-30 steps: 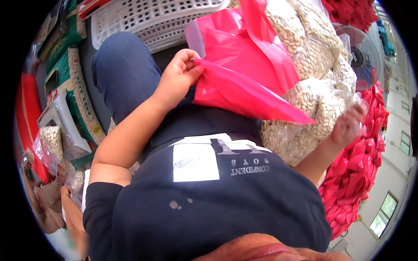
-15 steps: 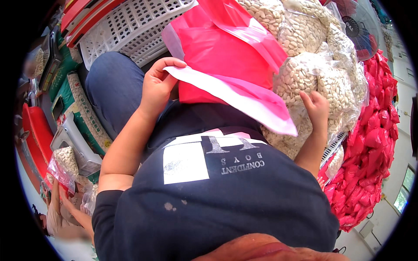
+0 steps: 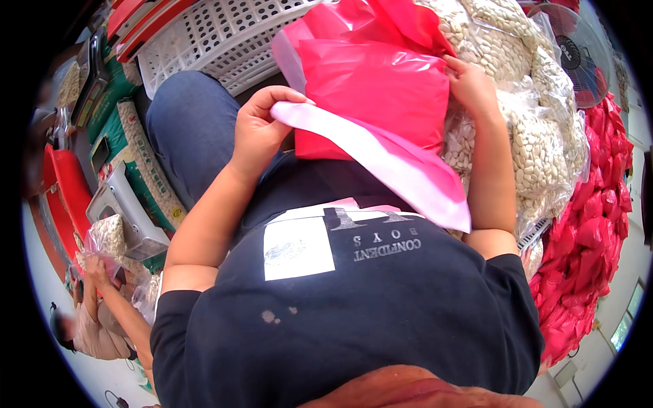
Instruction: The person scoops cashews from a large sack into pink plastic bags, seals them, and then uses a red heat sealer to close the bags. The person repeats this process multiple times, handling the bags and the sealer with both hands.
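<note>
Across my lap lies a pile of glossy red plastic bags [image 3: 374,88]. A pink plastic bag [image 3: 360,146] with a pale, whitish strip stretches from my left hand down to the front of my shirt. My left hand [image 3: 262,129] is closed, pinching that bag's upper left corner between thumb and fingers. At the right edge of the red pile, my right hand [image 3: 474,90] has its thumb and forefinger pressed together on the red plastic. Just beyond it sit clear bags of flat white seeds or beans [image 3: 534,146].
A white perforated basket [image 3: 224,41] stands at the far left. Filled red packets [image 3: 585,238] are heaped on the right, near a fan [image 3: 575,58]. To the left are a grey-white device [image 3: 126,214], a red tub [image 3: 64,197] and another person's hands [image 3: 95,272] with a clear seed bag.
My right hand has moved up and left, from over the seed bags to the red pile's right edge. The left hand keeps its pinch on the pink bag.
</note>
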`<move>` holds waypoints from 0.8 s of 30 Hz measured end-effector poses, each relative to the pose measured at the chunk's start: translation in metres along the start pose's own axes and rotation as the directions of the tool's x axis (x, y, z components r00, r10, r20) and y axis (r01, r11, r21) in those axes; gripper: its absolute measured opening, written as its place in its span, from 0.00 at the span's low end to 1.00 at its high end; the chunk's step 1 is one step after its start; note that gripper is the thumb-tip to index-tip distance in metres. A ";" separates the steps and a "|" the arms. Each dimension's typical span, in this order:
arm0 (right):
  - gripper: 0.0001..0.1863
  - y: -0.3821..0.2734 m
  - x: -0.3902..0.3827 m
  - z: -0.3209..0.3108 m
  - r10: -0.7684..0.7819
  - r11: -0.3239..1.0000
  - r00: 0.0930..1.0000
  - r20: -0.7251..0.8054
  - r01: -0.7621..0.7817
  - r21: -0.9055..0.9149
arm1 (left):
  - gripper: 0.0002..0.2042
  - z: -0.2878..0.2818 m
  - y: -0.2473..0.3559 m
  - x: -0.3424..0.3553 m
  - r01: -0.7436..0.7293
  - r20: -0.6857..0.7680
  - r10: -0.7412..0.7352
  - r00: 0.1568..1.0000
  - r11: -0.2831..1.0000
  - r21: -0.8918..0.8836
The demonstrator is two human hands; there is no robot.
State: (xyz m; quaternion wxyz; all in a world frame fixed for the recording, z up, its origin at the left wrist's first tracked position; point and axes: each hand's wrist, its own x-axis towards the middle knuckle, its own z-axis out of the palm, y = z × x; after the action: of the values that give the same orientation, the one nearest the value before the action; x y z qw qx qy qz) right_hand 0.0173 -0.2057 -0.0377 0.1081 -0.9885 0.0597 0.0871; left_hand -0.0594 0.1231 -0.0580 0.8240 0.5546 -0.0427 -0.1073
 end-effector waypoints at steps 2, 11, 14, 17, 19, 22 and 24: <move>0.16 -0.006 0.001 -0.019 -0.035 0.998 0.999 0.004 0.035 -0.056 | 0.06 -0.003 -0.003 0.001 -0.051 0.033 0.052 0.998 0.999 -0.013; 0.06 -0.136 -0.049 -0.058 -0.654 0.674 0.752 0.082 0.530 0.515 | 0.11 0.001 -0.001 0.006 -0.355 0.059 0.350 0.935 0.926 0.129; 0.09 -0.156 -0.054 -0.048 -0.749 0.595 0.651 0.123 0.580 0.557 | 0.10 0.005 0.005 0.004 -0.377 0.040 0.377 0.925 0.902 0.212; 0.09 -0.165 -0.056 -0.037 -0.719 0.617 0.676 0.162 0.514 0.596 | 0.09 0.010 0.004 0.006 -0.385 -0.028 0.390 0.921 0.917 0.100; 0.08 -0.167 -0.056 -0.036 -0.737 0.625 0.649 0.188 0.549 0.555 | 0.10 0.009 0.005 0.006 -0.384 -0.012 0.385 0.923 0.922 0.045; 0.07 -0.160 -0.055 -0.038 -0.725 0.608 0.669 0.165 0.509 0.609 | 0.10 -0.001 -0.004 0.008 -0.459 0.089 0.451 0.888 0.878 0.134; 0.06 -0.140 -0.051 -0.051 -0.693 0.517 0.717 0.075 0.422 0.744 | 0.08 -0.005 -0.003 0.004 -0.410 0.077 0.403 0.912 0.899 0.152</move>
State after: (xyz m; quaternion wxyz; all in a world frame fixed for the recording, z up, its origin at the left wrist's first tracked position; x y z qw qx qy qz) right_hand -0.0056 -0.0761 0.0496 0.4935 -0.8052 -0.2611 0.2000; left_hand -0.0545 0.1260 -0.0626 0.7785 0.5970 -0.1843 0.0589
